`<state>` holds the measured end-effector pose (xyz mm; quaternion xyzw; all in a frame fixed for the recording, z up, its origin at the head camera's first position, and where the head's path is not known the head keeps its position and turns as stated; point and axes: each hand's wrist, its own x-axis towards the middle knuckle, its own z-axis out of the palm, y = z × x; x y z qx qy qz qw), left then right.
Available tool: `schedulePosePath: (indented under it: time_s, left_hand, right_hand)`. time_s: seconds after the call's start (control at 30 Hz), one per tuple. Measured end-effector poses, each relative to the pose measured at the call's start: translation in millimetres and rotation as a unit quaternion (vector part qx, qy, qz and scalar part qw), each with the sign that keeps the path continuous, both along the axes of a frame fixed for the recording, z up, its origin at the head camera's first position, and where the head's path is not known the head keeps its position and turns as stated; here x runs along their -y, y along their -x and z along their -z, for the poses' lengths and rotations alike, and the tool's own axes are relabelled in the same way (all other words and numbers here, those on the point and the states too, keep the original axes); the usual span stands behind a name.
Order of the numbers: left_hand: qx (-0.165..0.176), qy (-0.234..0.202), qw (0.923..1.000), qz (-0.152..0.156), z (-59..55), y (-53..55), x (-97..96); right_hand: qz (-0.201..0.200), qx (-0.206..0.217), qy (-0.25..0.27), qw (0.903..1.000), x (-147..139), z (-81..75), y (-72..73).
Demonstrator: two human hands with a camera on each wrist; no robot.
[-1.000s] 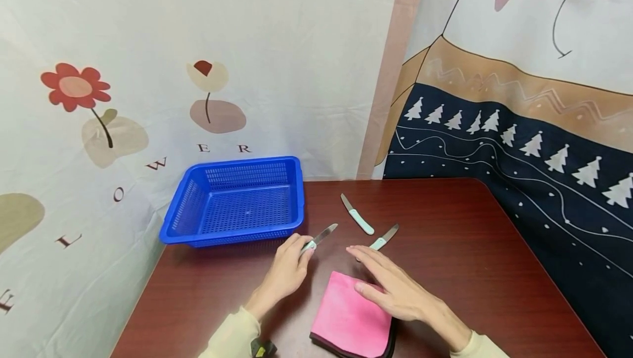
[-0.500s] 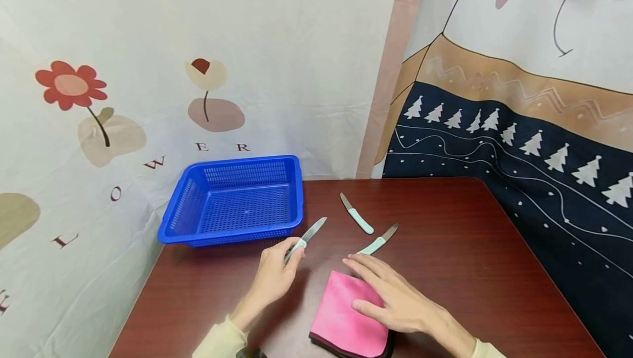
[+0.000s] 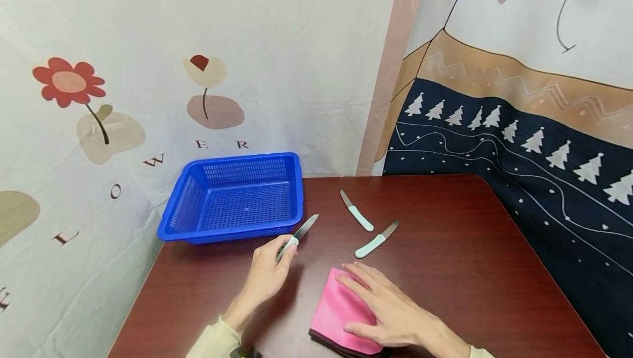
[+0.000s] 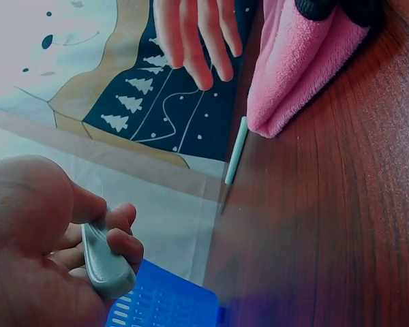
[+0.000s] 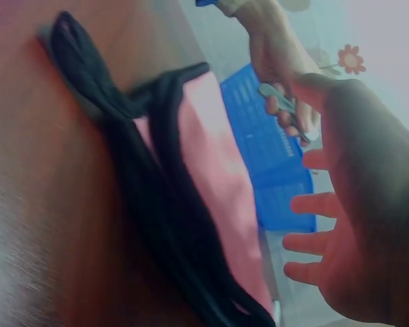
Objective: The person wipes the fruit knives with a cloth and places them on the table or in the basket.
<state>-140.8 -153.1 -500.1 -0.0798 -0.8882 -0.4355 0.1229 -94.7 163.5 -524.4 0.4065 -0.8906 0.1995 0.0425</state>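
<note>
Left hand (image 3: 266, 271): grips knife (image 3: 295, 239), shifted farther left of cloth (image 3: 336, 314).
Right hand (image 3: 388, 308): grasps nothing, drawn back over cloth.
Cloth: seemingly within easier reach.

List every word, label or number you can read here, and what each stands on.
"F L O W E R": dark letters on the cream fabric wall hanging; the leftmost is clipped.
Blue perforated plastic basket and held silver-bladed, mint-handled knife: any markings are too small to read.
</note>
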Motion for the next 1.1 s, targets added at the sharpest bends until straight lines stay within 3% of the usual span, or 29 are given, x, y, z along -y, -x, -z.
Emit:
schedulePosePath:
  time_s: [0.33,0.6,0.87,1.1]
  left_hand:
    - [0.002,0.001,1.0,0.0,0.5,1.3,3.4]
    - [0.015,-0.006,0.9999,-0.001,0.9,1.2,3.4]
    - [0.015,-0.008,0.9998,-0.003,1.8,1.8,2.3]
    - [0.023,-0.014,0.9996,0.001,0.9,2.5,0.5]
  right_hand:
    - [-0.014,-0.079,-0.047,0.9957,12,19.7,-9.6]
    - [0.008,-0.089,-0.089,0.992,18,29.3,-13.4]
    - [0.02,-0.144,-0.106,0.9837,24,36.6,-13.4]
    - [0.024,-0.168,-0.116,0.9787,27,37.4,-16.0]
